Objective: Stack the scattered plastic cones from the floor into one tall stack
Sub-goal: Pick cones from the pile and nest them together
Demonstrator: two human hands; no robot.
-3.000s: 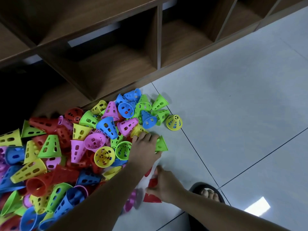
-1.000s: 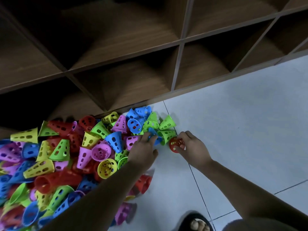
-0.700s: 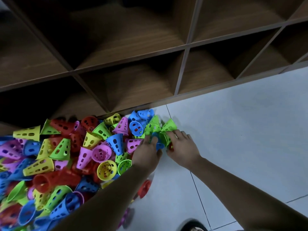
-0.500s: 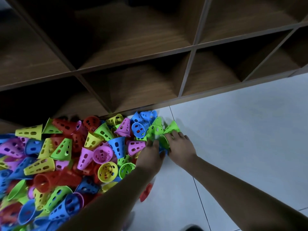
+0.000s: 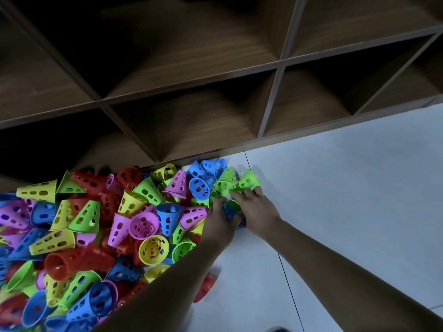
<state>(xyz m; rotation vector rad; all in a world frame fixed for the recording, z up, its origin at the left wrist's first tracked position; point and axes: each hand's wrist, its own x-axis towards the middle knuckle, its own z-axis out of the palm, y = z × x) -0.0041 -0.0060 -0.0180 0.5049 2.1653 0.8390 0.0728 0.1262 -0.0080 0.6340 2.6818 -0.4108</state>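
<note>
The cone pile (image 5: 96,224) was heaped against the shelf unit (image 5: 191,116). Just out from the shelf, a blue cone (image 5: 228,212) was flanked by both hands. The left hand (image 5: 219,226) was curled beside it, though a real hold could not be told. The right hand (image 5: 257,209) was spread across green cones (image 5: 248,180).

We see cone pile (image 5: 96,224) on tiled floor (image 5: 335,188), against wooden shelf unit (image 5: 191,80). At pile's right edge our left hand (image 5: 219,224) seems to grip blue cone (image 5: 227,212), blur there. Our right hand (image 5: 257,212) just beside it, fingers (image 5: 237,195) stretched onto green cones (image 5: 248,180) at far corner.
</note>
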